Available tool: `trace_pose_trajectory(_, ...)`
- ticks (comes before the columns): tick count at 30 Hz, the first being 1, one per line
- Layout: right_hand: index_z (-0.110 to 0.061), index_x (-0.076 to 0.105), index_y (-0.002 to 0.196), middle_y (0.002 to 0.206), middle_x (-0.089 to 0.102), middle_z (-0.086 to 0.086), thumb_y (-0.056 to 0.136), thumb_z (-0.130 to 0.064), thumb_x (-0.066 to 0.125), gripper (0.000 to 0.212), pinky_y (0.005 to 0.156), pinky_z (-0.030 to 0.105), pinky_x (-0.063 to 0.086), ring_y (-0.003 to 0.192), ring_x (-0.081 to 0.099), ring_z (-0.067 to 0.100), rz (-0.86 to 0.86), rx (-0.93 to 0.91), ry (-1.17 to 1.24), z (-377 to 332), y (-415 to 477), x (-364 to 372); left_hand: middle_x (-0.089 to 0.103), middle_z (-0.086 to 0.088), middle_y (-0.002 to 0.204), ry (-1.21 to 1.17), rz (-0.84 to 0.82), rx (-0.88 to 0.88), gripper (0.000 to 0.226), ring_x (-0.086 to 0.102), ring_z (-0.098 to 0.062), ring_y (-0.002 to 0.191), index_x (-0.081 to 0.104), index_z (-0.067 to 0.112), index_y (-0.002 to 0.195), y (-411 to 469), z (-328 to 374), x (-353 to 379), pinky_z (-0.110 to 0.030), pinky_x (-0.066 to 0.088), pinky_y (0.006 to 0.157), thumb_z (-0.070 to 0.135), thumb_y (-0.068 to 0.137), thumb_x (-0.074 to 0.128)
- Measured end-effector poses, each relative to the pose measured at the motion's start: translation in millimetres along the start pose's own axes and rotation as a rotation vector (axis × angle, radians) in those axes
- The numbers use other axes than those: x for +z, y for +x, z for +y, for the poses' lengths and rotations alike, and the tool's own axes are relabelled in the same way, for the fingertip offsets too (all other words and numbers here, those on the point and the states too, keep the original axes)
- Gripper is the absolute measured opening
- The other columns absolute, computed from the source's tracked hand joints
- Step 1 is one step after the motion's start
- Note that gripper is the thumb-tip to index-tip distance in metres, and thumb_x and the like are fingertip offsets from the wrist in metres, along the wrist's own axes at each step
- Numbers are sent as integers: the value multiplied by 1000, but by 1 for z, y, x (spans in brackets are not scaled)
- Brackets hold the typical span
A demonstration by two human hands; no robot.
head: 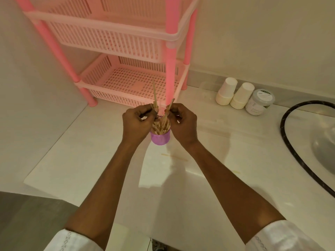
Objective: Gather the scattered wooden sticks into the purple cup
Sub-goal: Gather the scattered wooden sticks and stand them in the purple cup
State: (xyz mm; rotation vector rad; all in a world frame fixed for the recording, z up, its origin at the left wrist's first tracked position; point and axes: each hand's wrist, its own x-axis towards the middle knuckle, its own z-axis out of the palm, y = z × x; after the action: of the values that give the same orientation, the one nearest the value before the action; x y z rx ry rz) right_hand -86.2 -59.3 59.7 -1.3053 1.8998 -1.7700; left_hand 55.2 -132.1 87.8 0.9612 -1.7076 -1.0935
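Both hands work over the small purple plastic cup (160, 139). It stands upright on the pale white desk (90, 151), in front of the pink slatted plastic shelf rack (126, 82). The cup is packed with thin wooden sticks (161, 126) standing on end, tips fanned above the rim.

My left hand (137, 122) has its fingers curled, pinching a few of the sticks just above the cup's left rim. Their upper ends rise past my knuckles toward the rack.

My right hand (183, 124) also has its fingers curled, pinching a stick or two at the right rim. These are tilted, with lower ends running down among those in the cup.

The hands are close together, with the cup between and just below them. I cannot tell whether either touches the cup.

One loose wooden stick (175, 157) lies flat on the desk near the cup, on my side of it, between my forearms.

Right of the rack, by the wall, are two upturned stacks of white paper cups (233, 95). Just beside them sits a round white lidded jar (260, 102).

At far right a black braided hose (293, 149) curves across the desk, with a grey metal sink basin (324, 151) beyond it.

White sleeves (282, 236) cover my upper forearms.
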Motion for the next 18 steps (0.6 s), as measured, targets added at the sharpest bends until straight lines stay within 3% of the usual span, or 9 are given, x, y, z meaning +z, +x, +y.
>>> trace_pose_trajectory(7, -12, 76, 99, 87, 77, 6, 91, -19, 71, 11, 72, 45, 53, 85, 60, 31, -134, 59, -256, 13, -9, 12, 80, -3, 94, 52, 7, -62, 18, 77, -18, 89, 80, 9, 104, -2, -14, 2, -45, 62, 86, 12, 87, 75)
trace_pose_trajectory(12, -18, 71, 122, 104, 77, 4, 96, -15, 65, 27, 80, 44, 55, 90, 64, 23, -135, 72, -278, 7, -4, 10, 77, 12, 88, 83, -18, -79, 18, 74, -3, 85, 81, 15, 104, -7, -23, 6, -29, 61, 84, 13, 87, 74)
trace_pose_trajectory(15, -17, 68, 123, 112, 77, -7, 96, -9, 63, 29, 76, 43, 58, 88, 65, 21, -60, -33, -211, -7, 4, 8, 78, 5, 93, 100, -29, -91, 19, 74, -6, 88, 80, 12, 106, -7, -27, 9, -27, 60, 87, 12, 88, 73)
trace_pose_trajectory(18, -18, 60, 133, 118, 75, -7, 95, -13, 66, 39, 75, 39, 60, 95, 68, 21, -66, -128, -157, -24, 15, 9, 79, -5, 103, 152, -68, -102, 22, 75, -16, 94, 78, 10, 112, -7, -29, 11, -31, 60, 90, 12, 92, 70)
